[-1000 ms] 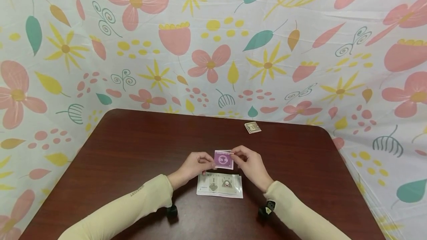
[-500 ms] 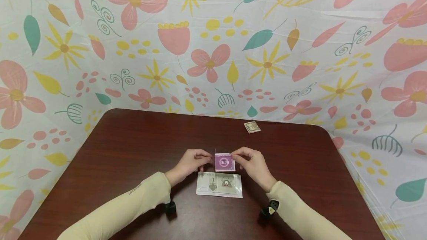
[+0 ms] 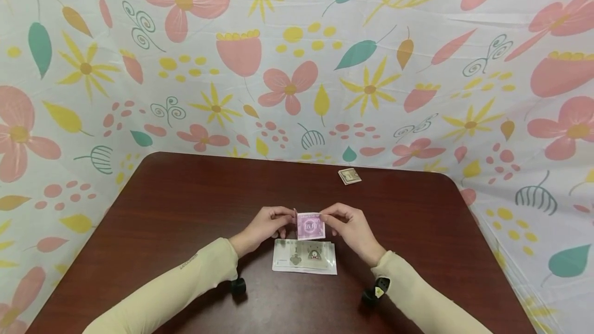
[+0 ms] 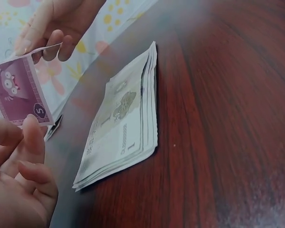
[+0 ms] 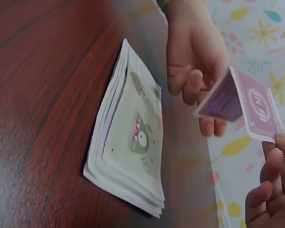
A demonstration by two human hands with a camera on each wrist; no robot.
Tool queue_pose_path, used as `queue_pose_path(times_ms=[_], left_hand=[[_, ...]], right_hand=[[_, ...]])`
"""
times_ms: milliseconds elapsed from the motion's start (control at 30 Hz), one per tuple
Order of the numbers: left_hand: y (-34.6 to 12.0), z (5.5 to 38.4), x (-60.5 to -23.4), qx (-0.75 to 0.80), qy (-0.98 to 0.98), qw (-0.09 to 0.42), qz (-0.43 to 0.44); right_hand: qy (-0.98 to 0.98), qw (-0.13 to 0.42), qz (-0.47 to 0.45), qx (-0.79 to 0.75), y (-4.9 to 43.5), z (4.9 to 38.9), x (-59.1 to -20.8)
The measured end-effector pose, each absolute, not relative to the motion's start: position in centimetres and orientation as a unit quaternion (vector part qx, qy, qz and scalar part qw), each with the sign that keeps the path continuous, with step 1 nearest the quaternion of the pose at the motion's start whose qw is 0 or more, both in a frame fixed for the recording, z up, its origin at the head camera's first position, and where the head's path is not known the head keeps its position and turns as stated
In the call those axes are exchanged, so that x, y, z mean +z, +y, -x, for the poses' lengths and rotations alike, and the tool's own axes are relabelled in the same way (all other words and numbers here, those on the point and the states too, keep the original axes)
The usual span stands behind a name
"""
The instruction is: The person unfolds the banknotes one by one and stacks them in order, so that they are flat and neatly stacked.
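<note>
A folded purple play banknote (image 3: 311,226) is held up just beyond a stack of grey-green banknotes (image 3: 303,256) on the table. My right hand (image 3: 350,226) pinches its right side near the upper corner. In the right wrist view the purple banknote (image 5: 261,105) stands bent in a V, one flap angled toward my left hand (image 5: 199,61). The fingers of my left hand (image 3: 267,224) are bent at that flap's outer side. In the left wrist view a fingertip overlaps the note's lower edge. Whether these fingers pinch the flap is hidden.
Another small folded banknote (image 3: 349,176) lies near the table's far edge, right of centre. The dark red-brown wooden table (image 3: 209,184) ends at a hanging floral cloth (image 3: 287,133) along the back and sides.
A second ago my left hand touched the purple note's left side, then stood slightly apart. Now the flap reaches its fingers. The note's front has tilted and looks paler; my right hand keeps its pinch.
</note>
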State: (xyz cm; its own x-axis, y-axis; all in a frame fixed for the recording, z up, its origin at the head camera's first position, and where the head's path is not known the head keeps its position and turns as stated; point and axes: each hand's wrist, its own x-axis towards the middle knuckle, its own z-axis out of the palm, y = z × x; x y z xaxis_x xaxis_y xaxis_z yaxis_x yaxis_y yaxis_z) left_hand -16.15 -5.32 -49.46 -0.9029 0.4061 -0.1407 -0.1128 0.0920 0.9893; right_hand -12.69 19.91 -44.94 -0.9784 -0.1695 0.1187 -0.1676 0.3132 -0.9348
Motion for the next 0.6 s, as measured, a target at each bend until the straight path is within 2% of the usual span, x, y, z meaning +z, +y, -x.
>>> queue_pose_path(times_ms=[300, 600], left_hand=[[-6.5, 15.9, -49.3, 0.663, 0.718, 0.186, -0.103], [-7.6, 15.5, -49.1, 0.658, 0.723, 0.178, -0.110]], right_hand=[[0.816, -0.006, 0.071, -0.574, 20.8, 12.8, -45.3], [0.824, -0.023, 0.075, -0.561, 21.0, 13.0, -45.4]])
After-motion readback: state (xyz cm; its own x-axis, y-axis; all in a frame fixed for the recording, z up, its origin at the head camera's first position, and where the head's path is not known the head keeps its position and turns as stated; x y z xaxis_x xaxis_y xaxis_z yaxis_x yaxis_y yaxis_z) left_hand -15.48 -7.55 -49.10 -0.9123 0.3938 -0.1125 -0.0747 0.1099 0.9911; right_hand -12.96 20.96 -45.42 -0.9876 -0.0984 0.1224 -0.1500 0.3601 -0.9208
